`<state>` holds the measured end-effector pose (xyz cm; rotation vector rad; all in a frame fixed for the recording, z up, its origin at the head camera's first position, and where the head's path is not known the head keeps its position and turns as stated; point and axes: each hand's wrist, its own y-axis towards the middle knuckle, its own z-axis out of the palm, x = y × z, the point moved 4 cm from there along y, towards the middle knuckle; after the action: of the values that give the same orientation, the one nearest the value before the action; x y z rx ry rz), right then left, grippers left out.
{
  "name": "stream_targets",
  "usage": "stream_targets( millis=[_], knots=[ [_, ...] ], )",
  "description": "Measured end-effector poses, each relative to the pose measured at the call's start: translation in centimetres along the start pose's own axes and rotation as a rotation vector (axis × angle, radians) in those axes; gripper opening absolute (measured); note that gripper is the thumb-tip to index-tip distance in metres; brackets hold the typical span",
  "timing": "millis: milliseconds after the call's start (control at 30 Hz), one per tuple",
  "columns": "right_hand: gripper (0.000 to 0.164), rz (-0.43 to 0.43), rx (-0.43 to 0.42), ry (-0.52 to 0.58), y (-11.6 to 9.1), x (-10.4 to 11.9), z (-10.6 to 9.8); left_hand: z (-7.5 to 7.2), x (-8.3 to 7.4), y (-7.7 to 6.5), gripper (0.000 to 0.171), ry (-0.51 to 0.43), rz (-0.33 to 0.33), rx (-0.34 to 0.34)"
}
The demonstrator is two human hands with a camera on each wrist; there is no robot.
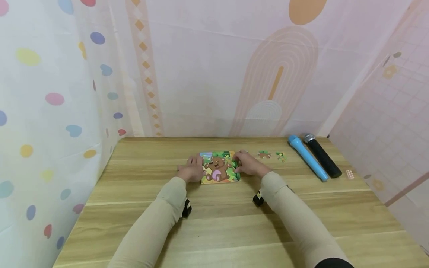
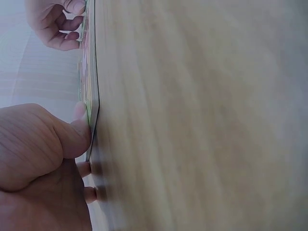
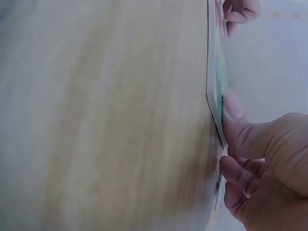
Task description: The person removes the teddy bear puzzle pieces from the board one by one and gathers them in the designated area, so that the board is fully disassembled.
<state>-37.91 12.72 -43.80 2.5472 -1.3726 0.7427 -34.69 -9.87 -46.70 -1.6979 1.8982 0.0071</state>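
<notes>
A jigsaw puzzle board [image 1: 218, 170] with a brown cartoon bear lies on the wooden table, between the two hands. My left hand [image 1: 191, 169] grips its left edge, the thumb [image 2: 79, 130] on top and the other fingers at the board's side. At the right edge, my right hand [image 1: 249, 164] holds the board in the same way, its thumb [image 3: 233, 115] on the face and its fingers curled by the rim. Seen edge-on in both wrist views, the board is thin. Loose puzzle pieces [image 1: 264, 154] lie to the right of the right hand.
Farther right lie a blue microphone [image 1: 308, 158] and a black microphone [image 1: 322, 156], side by side. A small pink-dotted item [image 1: 350, 174] sits near the table's right edge. Patterned cloth [image 1: 201, 74] hangs behind the wooden table [image 1: 221, 230] and at both sides.
</notes>
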Motion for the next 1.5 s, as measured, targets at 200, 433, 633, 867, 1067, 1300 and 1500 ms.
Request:
stream_targets(
  millis=[200, 433, 633, 867, 1067, 1300, 1500],
  knots=[
    [0.036, 0.011, -0.004, 0.014, 0.19, 0.26, 0.09, -0.02, -0.04, 0.03, 0.071, 0.013, -0.004, 0.015],
    [0.037, 0.006, 0.003, 0.083, 0.25, 0.38, 0.14, 0.05, 0.02, 0.12, 0.061, 0.03, -0.011, 0.015],
    [0.038, -0.004, 0.025, 0.039, 0.11, 0.42, 0.03, 0.15, -0.08, 0.03, 0.039, 0.007, 0.001, 0.001],
    [0.035, -0.002, 0.025, 0.061, 0.06, 0.64, -0.02, 0.2, -0.03, -0.04, 0.04, -0.001, -0.004, 0.012],
    [0.035, 0.01, 0.011, 0.11, 0.13, 0.74, -0.17, 0.05, -0.07, -0.1, 0.039, -0.028, 0.003, 0.018],
    [0.039, -0.017, 0.012, 0.081, 0.47, 0.74, -0.46, -0.27, -0.16, -0.35, 0.037, -0.01, 0.021, -0.006],
    [0.04, 0.008, 0.008, 0.15, 0.37, 0.38, -0.32, -0.02, -0.04, -0.17, 0.035, -0.013, 0.011, 0.011]
  ],
)
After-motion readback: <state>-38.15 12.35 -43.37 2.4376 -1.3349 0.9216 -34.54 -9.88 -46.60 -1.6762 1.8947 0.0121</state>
